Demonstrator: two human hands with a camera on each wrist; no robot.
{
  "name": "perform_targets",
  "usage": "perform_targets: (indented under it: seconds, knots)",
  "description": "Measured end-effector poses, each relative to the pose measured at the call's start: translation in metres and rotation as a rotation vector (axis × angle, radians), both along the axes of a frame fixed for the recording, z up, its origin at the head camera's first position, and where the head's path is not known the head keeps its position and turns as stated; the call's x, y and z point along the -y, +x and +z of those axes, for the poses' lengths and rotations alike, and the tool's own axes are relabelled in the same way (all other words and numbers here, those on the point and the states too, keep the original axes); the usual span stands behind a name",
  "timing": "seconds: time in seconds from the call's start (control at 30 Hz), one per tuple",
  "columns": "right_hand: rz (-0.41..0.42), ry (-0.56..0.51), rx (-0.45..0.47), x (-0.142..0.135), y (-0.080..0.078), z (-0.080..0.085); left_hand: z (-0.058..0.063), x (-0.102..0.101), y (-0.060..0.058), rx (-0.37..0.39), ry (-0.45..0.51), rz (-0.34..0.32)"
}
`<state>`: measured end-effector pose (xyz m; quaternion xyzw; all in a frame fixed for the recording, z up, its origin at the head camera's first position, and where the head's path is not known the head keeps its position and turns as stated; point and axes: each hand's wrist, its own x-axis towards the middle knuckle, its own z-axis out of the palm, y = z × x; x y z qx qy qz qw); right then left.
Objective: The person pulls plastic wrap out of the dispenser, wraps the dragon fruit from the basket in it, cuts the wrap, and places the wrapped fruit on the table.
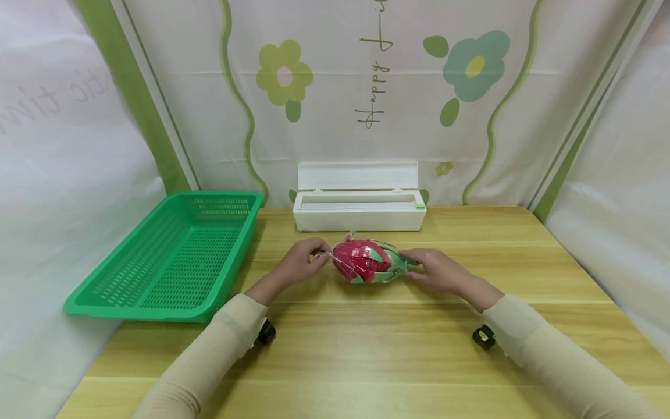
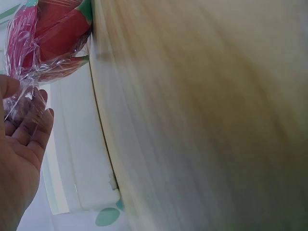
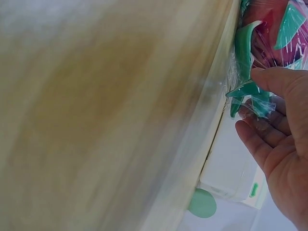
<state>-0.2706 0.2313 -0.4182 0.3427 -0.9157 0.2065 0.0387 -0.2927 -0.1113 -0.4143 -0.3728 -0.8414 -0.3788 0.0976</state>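
A red dragon fruit [image 1: 361, 261] with green scales lies between the two hands in the head view, wrapped in clear plastic film [image 2: 21, 62]. At its left end my left hand [image 1: 305, 260] pinches the gathered, twisted film between thumb and fingers. My right hand [image 1: 437, 270] grips the other end, thumb and fingers around the film-covered green leaf tips [image 3: 248, 91]. In the right wrist view the thumb presses on these tips while the other fingers curl behind them.
Behind the fruit stands a white film dispenser box [image 1: 360, 219], its lid [image 1: 358, 176] raised and a small green slider at its right end. A green plastic basket [image 1: 230, 273] sits at the left of the wooden table [image 1: 377, 355]. A printed curtain [image 1: 335, 139] hangs along the back.
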Motion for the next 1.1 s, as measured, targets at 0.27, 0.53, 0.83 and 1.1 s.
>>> perform_targets:
  seconds: [0.27,0.53,0.83,1.1]
  knots:
    - [-0.004,-0.002,0.02,0.0,0.001,0.001,0.002,0.002,0.005,0.081,-0.138,-0.051]
    - [-0.004,-0.003,0.019,-0.001,0.001,0.001,0.006,-0.007,0.007,-0.303,-0.276,-0.052]
    - [0.009,0.009,0.006,-0.002,0.001,0.0,0.007,-0.004,0.009,-0.346,-0.204,-0.065]
    - [0.011,-0.001,0.006,-0.002,0.002,0.0,0.007,-0.004,0.008,-0.006,-0.068,-0.029]
